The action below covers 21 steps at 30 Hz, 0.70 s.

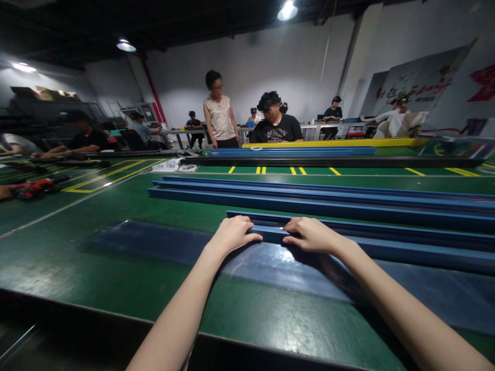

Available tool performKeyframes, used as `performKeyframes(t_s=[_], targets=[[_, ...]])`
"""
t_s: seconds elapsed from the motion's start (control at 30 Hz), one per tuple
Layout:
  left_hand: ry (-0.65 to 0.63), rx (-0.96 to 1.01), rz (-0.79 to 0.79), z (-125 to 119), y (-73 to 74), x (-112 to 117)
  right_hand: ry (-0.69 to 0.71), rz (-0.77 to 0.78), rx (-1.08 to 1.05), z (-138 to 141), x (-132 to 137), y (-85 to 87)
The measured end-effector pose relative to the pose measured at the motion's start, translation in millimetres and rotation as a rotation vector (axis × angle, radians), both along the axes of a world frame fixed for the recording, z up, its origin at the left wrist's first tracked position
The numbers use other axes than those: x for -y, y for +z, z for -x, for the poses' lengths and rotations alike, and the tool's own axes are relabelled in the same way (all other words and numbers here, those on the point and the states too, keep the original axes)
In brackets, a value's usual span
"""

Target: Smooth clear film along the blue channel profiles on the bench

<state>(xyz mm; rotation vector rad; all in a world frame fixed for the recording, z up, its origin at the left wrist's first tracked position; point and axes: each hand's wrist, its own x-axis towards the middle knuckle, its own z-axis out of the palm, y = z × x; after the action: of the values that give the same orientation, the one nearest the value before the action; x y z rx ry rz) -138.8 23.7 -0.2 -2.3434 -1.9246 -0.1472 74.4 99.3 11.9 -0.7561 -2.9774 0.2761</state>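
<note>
A long blue channel profile (371, 245) lies on the green table in front of me, running off to the right. My left hand (235, 234) is closed around its left end, thumb on the near wall and fingers over the top. A short way to the right, my right hand (311, 234) grips the same profile, with its thumb also against the near wall. Beneath my hands and the profile spreads a flat, shiny translucent sheet (154, 242). The parts of the fingers inside the channel are hidden.
Beyond it lie more blue profiles (216, 193), a long black bar (309, 162) and a yellow profile (328, 142). The green table (77, 273) has yellow tape marks. A red-and-black tool (33, 189) lies far left. Across the table sits a person (276, 126); another person (221, 118) stands.
</note>
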Motion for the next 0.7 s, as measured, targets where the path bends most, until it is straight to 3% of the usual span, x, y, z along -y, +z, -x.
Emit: performKeyframes(t_s=[0.7], targets=[[0.000,0.082,0.053,12,6.5,1,-0.048,-0.017,-0.020,0,3,-1.6]])
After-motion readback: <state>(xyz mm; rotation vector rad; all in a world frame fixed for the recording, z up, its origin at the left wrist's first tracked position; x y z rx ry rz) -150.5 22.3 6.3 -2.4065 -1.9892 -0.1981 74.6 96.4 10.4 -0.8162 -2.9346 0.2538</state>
